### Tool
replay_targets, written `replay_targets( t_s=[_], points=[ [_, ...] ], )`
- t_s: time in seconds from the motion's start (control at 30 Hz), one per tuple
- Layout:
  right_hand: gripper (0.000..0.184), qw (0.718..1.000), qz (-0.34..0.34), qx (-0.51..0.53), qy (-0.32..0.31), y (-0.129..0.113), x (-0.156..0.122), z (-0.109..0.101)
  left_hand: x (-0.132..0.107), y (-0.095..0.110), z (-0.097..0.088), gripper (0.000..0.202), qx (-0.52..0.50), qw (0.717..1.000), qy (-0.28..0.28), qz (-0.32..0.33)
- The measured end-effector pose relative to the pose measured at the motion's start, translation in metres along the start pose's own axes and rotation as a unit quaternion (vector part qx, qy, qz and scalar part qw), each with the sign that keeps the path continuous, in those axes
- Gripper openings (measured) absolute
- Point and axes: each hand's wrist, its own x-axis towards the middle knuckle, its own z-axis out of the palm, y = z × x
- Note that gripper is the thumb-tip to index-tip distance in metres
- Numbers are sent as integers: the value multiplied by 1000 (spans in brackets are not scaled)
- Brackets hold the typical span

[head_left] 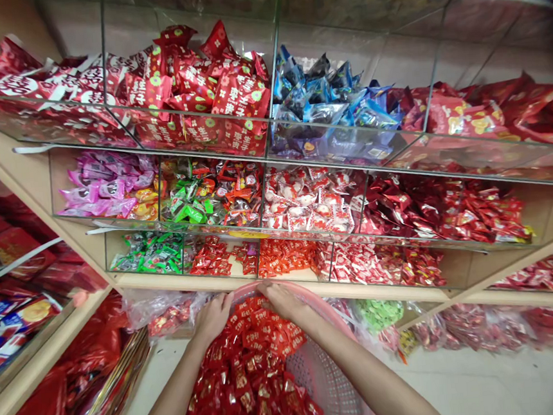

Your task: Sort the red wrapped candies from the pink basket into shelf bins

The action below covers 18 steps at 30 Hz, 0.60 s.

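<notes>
Below the shelves is a pink plastic basket (340, 357) with a perforated wall, partly filled with wrapped candies. Dark red shiny candies (244, 391) fill its near part, and flat orange-red packets (272, 327) lie at its far side. My left hand (213, 316) grips the far left of the rim, its fingers curled toward the shelf edge. A short way to the right, my right hand (285, 303) holds the far rim too, fingers bent over it. The undersides of both hands are hidden.
Wooden shelves with clear dividers hold red bags (197, 79), blue bags (335, 99), purple candies (105, 184), green candies (157, 253) and orange packets (285, 256). The lowest shelf's wooden edge (400, 292) adjoins the basket. Bagged sweets (377, 311) lie beneath.
</notes>
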Motion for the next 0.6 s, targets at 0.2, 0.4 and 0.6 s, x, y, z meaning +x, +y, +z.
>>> replay_targets(
  t_s=[0.2,0.4,0.6],
  points=[
    [8,998,-25,40,40,11,12,-21,2,-1,1,59,3,1000,-1,-2],
    [14,997,62,-10,49,42,37,-41,-1,1,-1,58,16,1000,-2,-1],
    [27,983,127,-130,1,59,47,-42,-3,2,-2,59,21,1000,5,9]
  ],
)
